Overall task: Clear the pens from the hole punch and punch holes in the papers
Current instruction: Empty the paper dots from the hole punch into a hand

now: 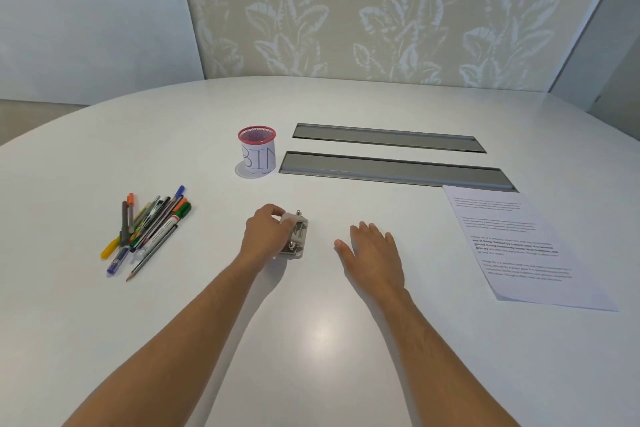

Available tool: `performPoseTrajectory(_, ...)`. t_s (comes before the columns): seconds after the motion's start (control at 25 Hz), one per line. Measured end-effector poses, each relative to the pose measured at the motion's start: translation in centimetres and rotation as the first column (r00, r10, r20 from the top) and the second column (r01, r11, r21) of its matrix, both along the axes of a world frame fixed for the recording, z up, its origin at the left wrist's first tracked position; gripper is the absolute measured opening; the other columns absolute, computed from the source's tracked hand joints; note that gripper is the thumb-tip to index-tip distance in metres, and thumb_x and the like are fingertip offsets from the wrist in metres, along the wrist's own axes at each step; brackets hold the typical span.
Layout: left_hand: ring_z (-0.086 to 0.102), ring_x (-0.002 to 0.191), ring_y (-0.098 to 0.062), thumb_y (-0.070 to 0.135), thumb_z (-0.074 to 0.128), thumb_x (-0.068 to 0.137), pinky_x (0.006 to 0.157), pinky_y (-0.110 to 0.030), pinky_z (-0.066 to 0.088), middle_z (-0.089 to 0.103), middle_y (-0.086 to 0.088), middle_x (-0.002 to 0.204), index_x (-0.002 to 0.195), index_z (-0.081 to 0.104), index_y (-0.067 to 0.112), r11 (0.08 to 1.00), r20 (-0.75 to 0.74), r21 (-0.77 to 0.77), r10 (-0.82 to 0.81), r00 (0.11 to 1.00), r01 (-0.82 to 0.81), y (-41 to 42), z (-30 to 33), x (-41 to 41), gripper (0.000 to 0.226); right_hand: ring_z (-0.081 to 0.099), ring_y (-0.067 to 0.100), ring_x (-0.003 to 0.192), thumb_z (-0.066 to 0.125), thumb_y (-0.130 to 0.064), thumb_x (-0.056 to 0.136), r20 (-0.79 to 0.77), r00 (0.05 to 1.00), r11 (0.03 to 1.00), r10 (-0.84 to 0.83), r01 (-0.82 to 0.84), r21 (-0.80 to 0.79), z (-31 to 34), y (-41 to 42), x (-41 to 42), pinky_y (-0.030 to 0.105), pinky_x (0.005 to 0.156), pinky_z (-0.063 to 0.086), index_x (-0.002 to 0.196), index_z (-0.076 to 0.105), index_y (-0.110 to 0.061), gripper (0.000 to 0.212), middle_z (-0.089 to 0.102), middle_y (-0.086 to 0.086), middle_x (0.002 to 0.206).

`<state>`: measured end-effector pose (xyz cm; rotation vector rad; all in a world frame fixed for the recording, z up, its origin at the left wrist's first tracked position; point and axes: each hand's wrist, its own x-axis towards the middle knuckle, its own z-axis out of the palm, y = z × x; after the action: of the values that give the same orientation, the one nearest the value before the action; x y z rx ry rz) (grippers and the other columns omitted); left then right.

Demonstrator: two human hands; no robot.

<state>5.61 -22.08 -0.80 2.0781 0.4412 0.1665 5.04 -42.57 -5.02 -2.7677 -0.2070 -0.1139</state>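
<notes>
A small beige and metal hole punch (pixel 297 235) sits on the white table (pixel 322 340) near the middle. My left hand (pixel 265 230) grips its handle from the left, fingers curled over the top. Flat on the table to the right of the punch lies my right hand (pixel 375 251), fingers straight and holding nothing. A pile of several pens, markers and a pencil (pixel 149 227) lies to the far left, apart from the punch. Printed papers (pixel 519 246) lie at the right side of the table.
A red mesh cup with a paper label reading BIN (pixel 257 152) stands behind the punch. Two long grey cable hatches (pixel 388 156) are set into the tabletop at the back right. A patterned wall panel rises behind the table.
</notes>
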Motion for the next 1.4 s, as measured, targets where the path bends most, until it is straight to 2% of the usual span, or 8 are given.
performPoseTrajectory(0.08, 0.068, 0.074, -0.019, 0.034, 0.07, 0.082, 0.053, -0.026, 0.05, 0.068, -0.005, 0.093, 0.102, 0.065, 0.017, 0.995, -0.003, -0.095, -0.007, 1.0, 0.006, 0.1, 0.0, 0.1, 0.027, 0.016, 0.018, 0.15, 0.028, -0.053, 0.099, 0.006, 1.0, 1.0, -0.007, 0.007, -0.011, 0.0, 0.1, -0.1, 0.042, 0.123, 0.005, 0.148, 0.037, -0.018, 0.061, 0.028, 0.002, 0.16)
performPoseTrajectory(0.24, 0.069, 0.07, -0.024, 0.027, 0.077, 0.078, 0.066, -0.036, 0.057, 0.071, -0.009, 0.085, 0.094, 0.068, 0.013, 0.959, -0.018, -0.282, 0.002, 1.0, -0.007, 0.6, -0.7, 0.7, 0.023, 0.018, 0.019, 0.149, 0.029, -0.052, 0.099, 0.017, 1.0, 1.0, -0.014, 0.014, -0.014, -0.2, 0.2, -0.3, 0.042, 0.123, 0.007, 0.147, 0.039, -0.018, 0.059, 0.03, 0.003, 0.159)
performPoseTrajectory(0.4, 0.061, 0.057, -0.02, 0.017, 0.069, 0.087, 0.052, -0.026, 0.051, 0.067, -0.01, 0.081, 0.097, 0.068, 0.005, 0.906, -0.005, -0.424, 0.01, 1.0, -0.012, 0.7, -0.7, 0.7, 0.015, 0.019, 0.019, 0.149, 0.03, -0.051, 0.1, 0.018, 1.0, 1.0, -0.009, 0.009, -0.012, 0.0, 0.1, -0.3, 0.042, 0.122, 0.007, 0.146, 0.04, -0.017, 0.058, 0.031, 0.003, 0.159)
performPoseTrajectory(0.6, 0.064, 0.063, -0.022, 0.018, 0.068, 0.087, 0.063, -0.032, 0.053, 0.068, -0.009, 0.084, 0.089, 0.068, 0.011, 0.89, 0.064, -0.45, 0.111, 0.992, -0.07, 2.4, 0.0, 1.0, 0.007, 0.018, 0.018, 0.15, 0.032, -0.05, 0.1, 0.012, 1.0, 1.0, -0.012, 0.012, 0.009, 0.2, 0.1, -0.4, 0.041, 0.123, 0.006, 0.147, 0.039, -0.017, 0.058, 0.031, 0.003, 0.159)
performPoseTrajectory(1.04, 0.07, 0.073, -0.025, 0.021, 0.066, 0.085, 0.068, -0.034, 0.058, 0.072, -0.009, 0.09, 0.096, 0.07, 0.012, 0.968, 0.033, -0.212, 0.147, 0.989, -0.137, 4.7, -0.4, 1.1, 0.014, 0.016, 0.016, 0.15, 0.03, -0.05, 0.1, -0.003, 1.0, 1.0, -0.009, 0.009, 0.004, 0.1, 0.1, -0.4, 0.04, 0.123, 0.004, 0.148, 0.038, -0.018, 0.058, 0.028, 0.002, 0.16)
performPoseTrajectory(1.16, 0.07, 0.072, -0.023, 0.026, 0.063, 0.086, 0.064, -0.031, 0.057, 0.071, -0.008, 0.087, 0.091, 0.069, 0.014, 0.984, -0.001, -0.124, 0.129, 0.992, -0.128, 4.5, 0.0, 1.1, 0.014, 0.015, 0.016, 0.15, 0.029, -0.051, 0.1, -0.004, 1.0, 1.0, -0.012, 0.012, 0.0, 0.1, 0.1, -0.4, 0.04, 0.123, 0.004, 0.148, 0.037, -0.018, 0.059, 0.028, 0.001, 0.16)
performPoseTrajectory(1.28, 0.066, 0.088, -0.03, 0.04, 0.058, 0.086, 0.073, -0.036, 0.054, 0.069, -0.007, 0.085, 0.086, 0.07, 0.013, 0.977, -0.059, 0.199, 0.094, 0.994, -0.08, 4.2, 0.5, 1.3, 0.03, 0.016, 0.016, 0.15, 0.029, -0.05, 0.1, 0.001, 1.0, 1.0, -0.011, 0.011, -0.006, 0.2, 0.1, -0.5, 0.04, 0.123, 0.004, 0.148, 0.037, -0.018, 0.058, 0.028, 0.001, 0.16)
performPoseTrajectory(1.4, 0.05, 0.116, -0.032, 0.043, 0.056, 0.089, 0.092, -0.042, 0.042, 0.062, -0.008, 0.118, 0.114, 0.067, 0.019, 0.819, 0.02, 0.572, 0.038, 0.999, -0.043, 2.9, 0.8, 1.6, 0.037, 0.015, 0.016, 0.15, 0.03, -0.05, 0.1, 0.0, 1.0, 1.0, -0.01, 0.01, 0.008, 0.3, 0.1, -0.6, 0.039, 0.123, 0.004, 0.148, 0.037, -0.018, 0.058, 0.028, 0.002, 0.16)
